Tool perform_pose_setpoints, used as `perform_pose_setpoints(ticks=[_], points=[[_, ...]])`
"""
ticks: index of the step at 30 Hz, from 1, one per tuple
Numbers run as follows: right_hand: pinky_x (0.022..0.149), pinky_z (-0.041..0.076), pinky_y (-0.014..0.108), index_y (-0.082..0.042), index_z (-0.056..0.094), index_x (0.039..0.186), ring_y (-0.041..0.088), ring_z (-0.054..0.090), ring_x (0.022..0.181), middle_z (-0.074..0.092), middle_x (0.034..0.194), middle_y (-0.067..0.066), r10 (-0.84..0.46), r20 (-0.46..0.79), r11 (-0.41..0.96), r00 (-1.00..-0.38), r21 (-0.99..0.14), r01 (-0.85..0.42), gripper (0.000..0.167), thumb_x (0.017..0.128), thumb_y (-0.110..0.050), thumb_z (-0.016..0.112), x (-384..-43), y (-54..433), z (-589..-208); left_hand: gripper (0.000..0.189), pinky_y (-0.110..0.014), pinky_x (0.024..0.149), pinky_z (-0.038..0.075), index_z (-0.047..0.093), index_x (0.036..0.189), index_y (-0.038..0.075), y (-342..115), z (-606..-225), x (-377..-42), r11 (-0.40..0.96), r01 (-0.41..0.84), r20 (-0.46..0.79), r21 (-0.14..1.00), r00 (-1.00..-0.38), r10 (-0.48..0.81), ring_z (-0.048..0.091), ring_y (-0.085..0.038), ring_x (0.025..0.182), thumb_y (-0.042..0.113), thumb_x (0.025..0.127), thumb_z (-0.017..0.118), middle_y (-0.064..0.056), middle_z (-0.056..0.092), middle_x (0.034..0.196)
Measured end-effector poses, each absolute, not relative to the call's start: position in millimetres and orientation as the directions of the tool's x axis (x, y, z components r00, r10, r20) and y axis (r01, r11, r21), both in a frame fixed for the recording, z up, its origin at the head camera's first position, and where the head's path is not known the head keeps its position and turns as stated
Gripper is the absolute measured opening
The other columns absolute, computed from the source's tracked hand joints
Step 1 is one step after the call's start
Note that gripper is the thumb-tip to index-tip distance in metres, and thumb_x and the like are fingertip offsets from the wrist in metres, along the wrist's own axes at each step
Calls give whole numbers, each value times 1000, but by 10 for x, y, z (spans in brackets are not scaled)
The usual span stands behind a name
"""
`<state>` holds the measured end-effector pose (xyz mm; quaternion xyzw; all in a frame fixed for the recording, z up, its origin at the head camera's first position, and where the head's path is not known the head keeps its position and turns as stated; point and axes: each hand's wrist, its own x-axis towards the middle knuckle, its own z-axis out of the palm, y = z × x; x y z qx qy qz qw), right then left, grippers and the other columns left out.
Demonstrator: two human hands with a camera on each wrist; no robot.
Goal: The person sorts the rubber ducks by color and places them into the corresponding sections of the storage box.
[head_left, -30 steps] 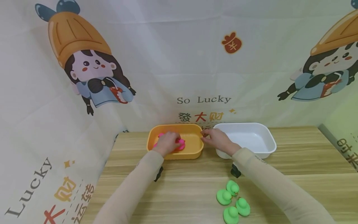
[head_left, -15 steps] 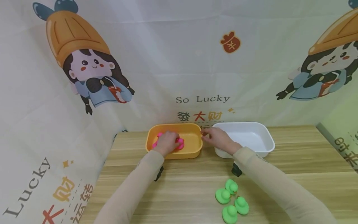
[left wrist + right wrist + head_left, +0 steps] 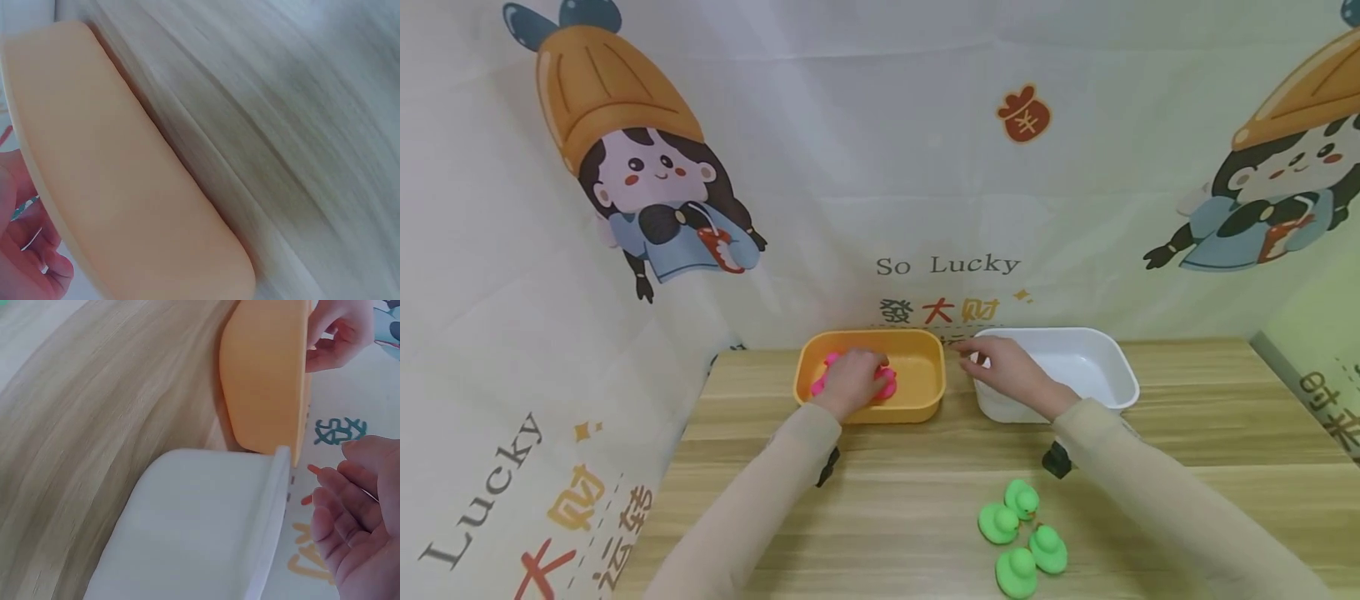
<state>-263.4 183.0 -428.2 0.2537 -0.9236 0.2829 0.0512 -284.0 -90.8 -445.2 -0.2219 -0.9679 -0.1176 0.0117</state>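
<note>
At the bottom of the head view, the left sleeve (image 3: 745, 508) slants up from the lower left, and the right sleeve (image 3: 1187, 500) slants up from the lower right, each with a small black device beneath the cuff. Between the sleeves, at lower centre-right, four green ducks (image 3: 998, 523) sit clustered on the wood-grain tabletop (image 3: 880, 500).

Farther up, the left hand (image 3: 852, 379) arches palm-down over the left half of an orange tub (image 3: 919, 383), wrist bent, fingers dipping among pink toys (image 3: 888, 383) lying inside it. Whether that grip pinches a toy I cannot tell. The right hand (image 3: 1011, 367) crosses the left edge of a white tub (image 3: 1093, 371), its fingertips pointing left toward the gap between the tubs; this grip is loosely spread, fingers slightly bent, holding nothing.

The right wrist view shows the right palm side at lower right, thumb uppermost, fingertips bare and clear of both tubs; the left hand's curled fingers appear at upper right behind the orange wall. The left wrist view shows that tub's outer wall, with part of the left hand past its rim at lower left; the pink toys show in the head view alone.

Farthest back hangs a pale printed cloth (image 3: 865, 167) lettered "So Lucky".
</note>
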Motion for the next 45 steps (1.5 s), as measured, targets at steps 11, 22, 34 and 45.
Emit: perform_pose_setpoints(ticks=[11, 22, 34, 45], points=[[77, 54, 40, 1, 73, 117, 21, 65, 84, 75, 106, 13, -434, 313, 690, -845, -488, -535, 22, 96, -5, 71, -2322, 2166, -4334, 21, -42, 92, 53, 76, 114, 3, -625, -4420, -2695, 745, 566, 206, 352, -824, 528, 64, -30, 101, 16, 98, 73, -9, 77, 104], [70, 54, 33, -2, 74, 112, 15, 63, 79, 74, 100, 6, -472, 339, 675, -813, -454, -581, 19, 93, -3, 74, -1946, 2469, -4451, 26, -40, 99, 50, 75, 122, 5, -249, -4420, -2591, 683, 638, 218, 356, -767, 603, 66, -28, 107, 20, 100, 71, -8, 77, 114], [75, 58, 29, 0, 73, 113, 10, 65, 86, 75, 106, 10, -596, 247, 604, -764, -489, -630, 21, 92, 2, 73, -1602, 2591, -4692, 35, -45, 99, 48, 72, 130, 11, -14, -4477, -2618, 708, 603, 177, 367, -793, 584, 57, -29, 113, 32, 102, 68, -8, 72, 128], [84, 59, 28, -12, 76, 119, 13, 68, 97, 70, 109, -3, -776, 335, 393, -534, -403, -826, 32, 92, 5, 70, -1403, 2649, -4799, 34, -46, 98, 45, 71, 134, 21, 109, -4510, -2667, 777, 561, 142, 284, -827, 545, 55, -26, 114, 37, 108, 57, -3, 70, 131]])
